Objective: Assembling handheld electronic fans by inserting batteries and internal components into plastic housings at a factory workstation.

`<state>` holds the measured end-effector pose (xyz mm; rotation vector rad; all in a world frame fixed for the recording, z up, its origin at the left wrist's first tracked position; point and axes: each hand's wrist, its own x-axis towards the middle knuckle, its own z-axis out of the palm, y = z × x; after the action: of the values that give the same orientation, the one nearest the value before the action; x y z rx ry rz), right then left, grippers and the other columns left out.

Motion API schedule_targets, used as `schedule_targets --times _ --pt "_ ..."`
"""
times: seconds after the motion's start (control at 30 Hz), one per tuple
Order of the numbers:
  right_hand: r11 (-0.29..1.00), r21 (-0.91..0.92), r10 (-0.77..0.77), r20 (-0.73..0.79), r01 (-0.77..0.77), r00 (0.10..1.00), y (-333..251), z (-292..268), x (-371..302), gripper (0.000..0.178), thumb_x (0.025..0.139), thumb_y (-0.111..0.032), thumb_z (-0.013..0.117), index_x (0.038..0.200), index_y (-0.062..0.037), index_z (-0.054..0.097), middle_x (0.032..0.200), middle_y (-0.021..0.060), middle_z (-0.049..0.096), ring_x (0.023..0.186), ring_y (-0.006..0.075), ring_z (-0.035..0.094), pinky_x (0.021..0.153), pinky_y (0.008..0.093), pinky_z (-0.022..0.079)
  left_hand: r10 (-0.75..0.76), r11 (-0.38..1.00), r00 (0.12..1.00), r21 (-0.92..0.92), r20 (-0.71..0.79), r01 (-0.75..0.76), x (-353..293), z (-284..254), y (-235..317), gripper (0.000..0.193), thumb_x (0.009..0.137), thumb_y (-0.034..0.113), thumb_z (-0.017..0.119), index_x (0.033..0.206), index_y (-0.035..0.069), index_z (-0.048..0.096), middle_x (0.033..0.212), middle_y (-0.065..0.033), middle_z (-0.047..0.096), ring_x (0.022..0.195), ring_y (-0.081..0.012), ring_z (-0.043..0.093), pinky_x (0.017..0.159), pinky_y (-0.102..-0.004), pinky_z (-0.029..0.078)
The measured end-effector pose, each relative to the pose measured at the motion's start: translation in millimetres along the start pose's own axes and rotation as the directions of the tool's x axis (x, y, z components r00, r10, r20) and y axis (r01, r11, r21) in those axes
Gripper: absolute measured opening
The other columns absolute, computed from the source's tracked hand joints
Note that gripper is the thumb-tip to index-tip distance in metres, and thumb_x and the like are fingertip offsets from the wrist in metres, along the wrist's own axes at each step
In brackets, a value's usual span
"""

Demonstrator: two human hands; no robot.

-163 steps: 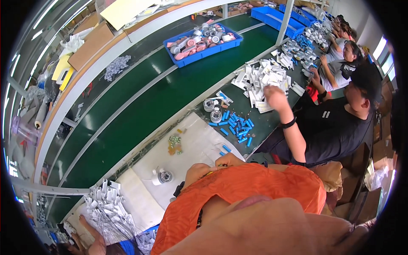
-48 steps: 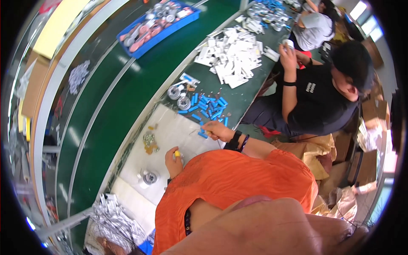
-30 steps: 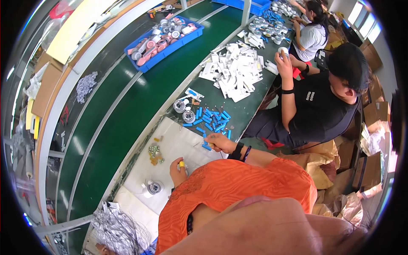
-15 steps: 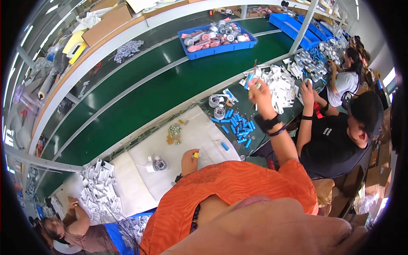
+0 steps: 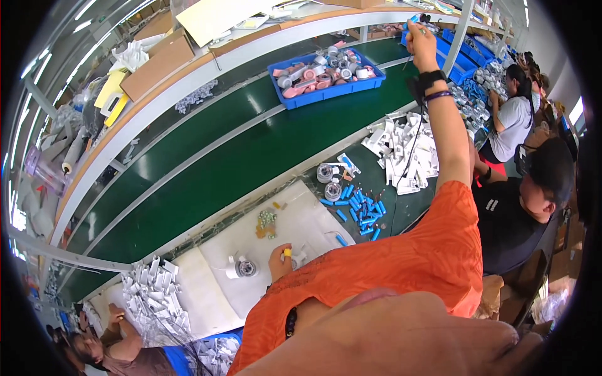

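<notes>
My right hand (image 5: 422, 47) is raised high at the end of my outstretched arm, near the shelf edge. Its fingers close on a small blue object (image 5: 412, 21) whose kind I cannot make out. Low over the pale work mat (image 5: 213, 258), my left hand (image 5: 279, 262) pinches a small yellow part (image 5: 287, 252), with a clear-grey piece (image 5: 300, 257) beside it, partly hidden by my orange sleeve. To its left sits a white device with a round clear end (image 5: 246, 268). Small greenish parts (image 5: 266, 219) lie beyond it on the mat.
Blue cylindrical cells (image 5: 364, 210) and white plastic housings (image 5: 404, 153) lie to the right. More housings (image 5: 153, 294) are heaped left. A blue crate (image 5: 326, 91) stands on the green conveyor (image 5: 188, 188). A dark cord (image 5: 414, 147) hangs below my right wrist. Co-workers sit on both sides.
My right hand has risen from beside the white housings to the shelf edge, arm straightened, still gripping the blue object. My left hand keeps its pinch on the yellow part. The whole view has shifted slightly.
</notes>
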<state>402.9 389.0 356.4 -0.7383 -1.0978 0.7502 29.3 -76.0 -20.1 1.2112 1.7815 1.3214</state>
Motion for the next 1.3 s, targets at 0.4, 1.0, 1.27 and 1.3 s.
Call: schedule_targets --times 0.4,1.0,1.27,1.3 --pt "0.542 -0.805 -0.257 0.114 0.24 0.96 48.8 10.8 175.0 0.044 0.084 -0.042 0.06 0.093 -0.0006 0.072 0.066 0.0117 0.067 0.062 0.0236 0.065 0.063 0.0343 0.05 -0.203 0.972 0.976 0.109 -0.074 0.21 -2.3 12.7 -17.4 0.026 0.081 -0.003 0.055 0.102 0.007 0.067 0.096 -0.0099 0.068 0.091 -0.0229 0.065 0.083 -0.0311 0.05" --pt "0.597 0.684 0.127 0.435 -0.418 0.892 25.6 54.4 -46.5 0.03 0.098 -0.033 0.043 0.091 -0.008 0.058 0.062 0.0023 0.049 0.043 0.0097 0.032 0.039 0.0231 0.025 -0.092 0.995 0.993 -0.039 0.072 0.095 29.0 21.4 62.2 0.028 0.084 -0.005 0.052 0.108 0.003 0.063 0.101 -0.0106 0.066 0.092 -0.0193 0.064 0.083 -0.0292 0.049" --pt "0.816 0.091 0.331 0.738 -0.572 0.588 -10.7 118.4 -260.5 0.022 0.097 -0.022 0.048 0.104 -0.0036 0.058 0.067 0.0051 0.059 0.039 0.0045 0.033 0.038 0.0194 0.023 0.155 0.951 0.988 -0.274 0.014 -0.145 53.7 0.5 125.1 0.025 0.091 -0.001 0.047 0.113 0.0 0.059 0.102 -0.0086 0.063 0.091 -0.0171 0.062 0.084 -0.0286 0.049" --pt "0.812 -0.001 0.348 0.803 -0.583 0.483 -4.7 120.8 -287.2 0.021 0.097 -0.021 0.048 0.104 -0.0036 0.058 0.069 0.0062 0.06 0.039 0.0039 0.034 0.037 0.019 0.023 0.143 0.929 0.99 -0.346 0.014 -0.13 50.1 -3.9 130.2 0.025 0.091 -0.001 0.047 0.114 0.0 0.058 0.104 -0.0088 0.062 0.092 -0.0166 0.062 0.084 -0.0287 0.049"
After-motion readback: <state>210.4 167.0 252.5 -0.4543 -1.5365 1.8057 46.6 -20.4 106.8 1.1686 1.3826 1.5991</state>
